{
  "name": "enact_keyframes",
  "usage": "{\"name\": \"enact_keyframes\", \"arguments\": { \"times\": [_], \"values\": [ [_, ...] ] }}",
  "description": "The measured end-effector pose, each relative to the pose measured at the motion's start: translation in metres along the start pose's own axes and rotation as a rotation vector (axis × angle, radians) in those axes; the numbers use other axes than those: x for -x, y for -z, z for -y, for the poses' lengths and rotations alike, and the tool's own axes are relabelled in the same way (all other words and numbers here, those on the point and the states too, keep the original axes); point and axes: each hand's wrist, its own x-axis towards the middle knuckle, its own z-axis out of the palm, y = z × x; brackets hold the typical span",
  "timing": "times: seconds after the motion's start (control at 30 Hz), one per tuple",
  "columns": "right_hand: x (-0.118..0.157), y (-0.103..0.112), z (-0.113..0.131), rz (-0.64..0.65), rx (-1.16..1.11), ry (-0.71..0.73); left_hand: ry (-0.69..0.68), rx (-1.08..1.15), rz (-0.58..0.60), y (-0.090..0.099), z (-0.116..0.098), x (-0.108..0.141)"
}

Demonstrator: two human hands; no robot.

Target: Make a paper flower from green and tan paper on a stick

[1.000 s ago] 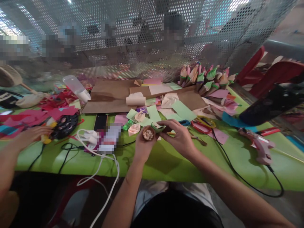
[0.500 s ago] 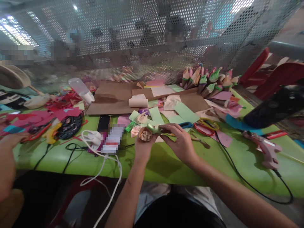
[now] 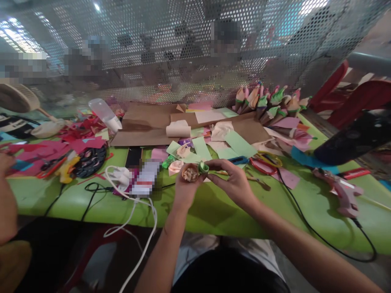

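Observation:
My left hand point(image 3: 185, 193) is wrapped round a brown paper cone point(image 3: 190, 173), whose open top faces me and shows crumpled pale paper inside. Close beside the cone's right rim is a small curled green paper piece point(image 3: 203, 167). The fingers of my right hand point(image 3: 233, 179) pinch that green piece from the right. Just beyond both hands lie pale green paper strips point(image 3: 200, 149) and a crumpled pink paper ball point(image 3: 176, 167).
Finished-looking paper cones point(image 3: 273, 101) stand at the back right. A pink glue gun point(image 3: 343, 191), a dark bottle point(image 3: 351, 140) and scissors point(image 3: 265, 166) lie right. Left are a phone point(image 3: 146, 178), white cables point(image 3: 154, 228), a tape roll point(image 3: 91, 162) and another person's arm point(image 3: 7, 203).
The green paper piece has tipped so its curled opening now faces me, beside the cone. My hands have shifted slightly right. The other person's hand at left has drawn back toward the edge.

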Motion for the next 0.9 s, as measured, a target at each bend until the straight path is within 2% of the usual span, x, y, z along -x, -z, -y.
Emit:
{"name": "enact_keyframes", "arguments": {
  "times": [0.23,0.47,0.6,0.77,0.9],
  "values": [
    [-0.0004,-0.0021,-0.0036,-0.008,-0.101,-0.126,0.034,-0.048,0.05,-0.0016,-0.0073,0.0008],
    [-0.0016,0.0,-0.0053,-0.022,-0.093,-0.187,-0.133,-0.165,0.028,-0.0002,-0.0051,0.0034],
    [-0.003,-0.0001,-0.0052,-0.026,-0.097,-0.192,-0.143,-0.216,0.086,0.0003,-0.0049,0.0064],
    [-0.0041,-0.0008,-0.0052,-0.031,-0.107,-0.216,-0.156,-0.21,0.099,-0.0028,-0.003,0.008],
    [-0.0064,0.0044,-0.0034,-0.099,-0.121,-0.243,-0.148,-0.248,0.098,-0.0034,-0.0003,0.0071]
  ]
}}
